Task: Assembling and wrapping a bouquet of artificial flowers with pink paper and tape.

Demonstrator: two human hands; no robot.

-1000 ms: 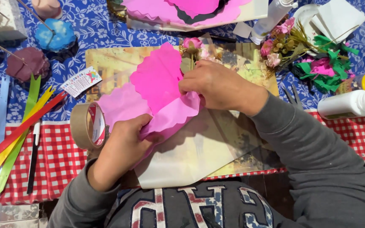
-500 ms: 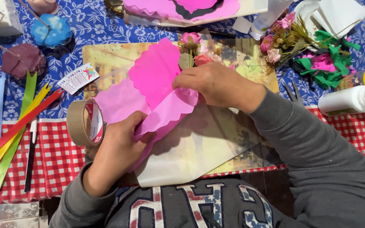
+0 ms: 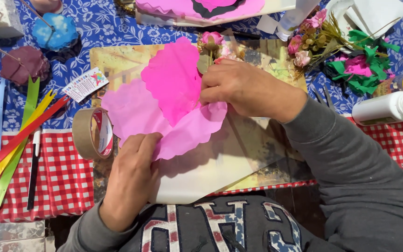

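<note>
While left hand [image 3: 134, 161] pinches pale pink petal [image 3: 164, 123], right hand [image 3: 243, 88] grips darker petal [image 3: 173, 77]; two petals

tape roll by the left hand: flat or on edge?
On edge. The tape roll stands on its rim, its open core facing sideways, beside the left hand.

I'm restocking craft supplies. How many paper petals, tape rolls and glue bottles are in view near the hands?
Scalloped pink paper petals held by the hands: 2 (dark pink, light pink)
Brown tape roll: 1
White plastic glue bottle: 1
Total: 4
</note>
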